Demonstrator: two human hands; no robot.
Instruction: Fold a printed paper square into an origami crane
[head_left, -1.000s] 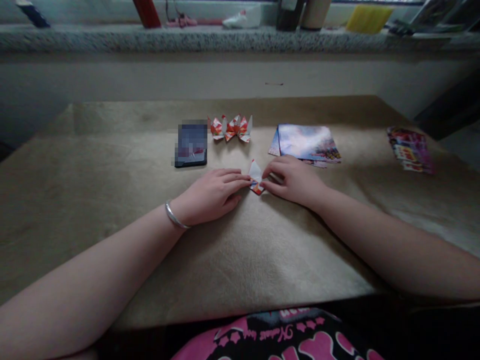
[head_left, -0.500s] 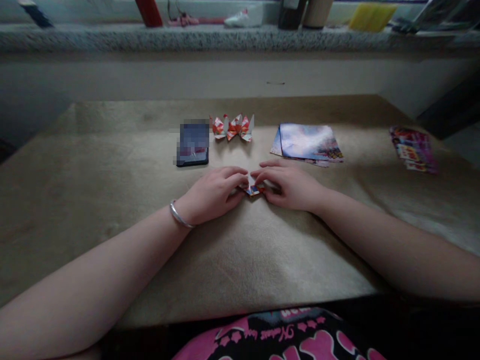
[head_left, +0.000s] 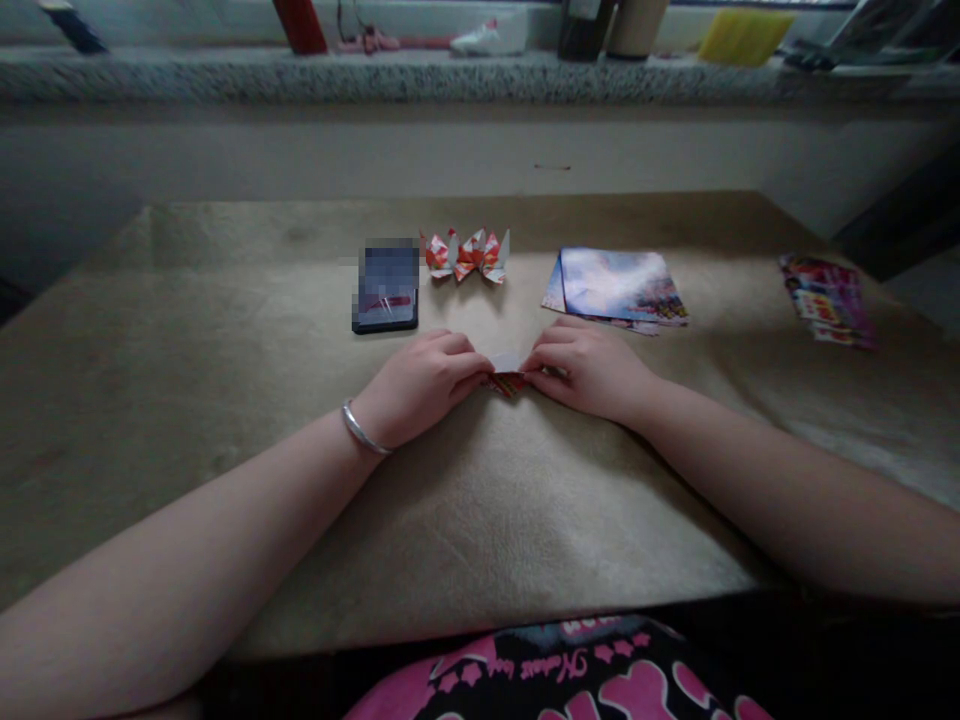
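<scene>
A small piece of folded origami paper [head_left: 508, 377], pale on top with a red patterned point toward me, is held between my two hands just above or on the table. My left hand [head_left: 429, 383], with a silver bangle at the wrist, pinches its left end. On the right end, the fingers of my right hand [head_left: 589, 368] are pinched closed. Both fingertips cover parts of the paper. Beyond it stand several folded origami pieces [head_left: 466, 257] in red, orange and white, set close together in a row.
Left of the row lies a dark phone [head_left: 386, 290], partly pixelated. A stack of printed sheets [head_left: 622, 285] is to the right, with pink and purple printed papers [head_left: 827, 300] farther right. Behind the table [head_left: 480, 520], a granite sill [head_left: 420, 78] carries bottles and a yellow item [head_left: 745, 37].
The paper now shows a pale flat top and a red patterned point instead of an upright white flap and blue patch. My right fingers have drawn together at its right end.
</scene>
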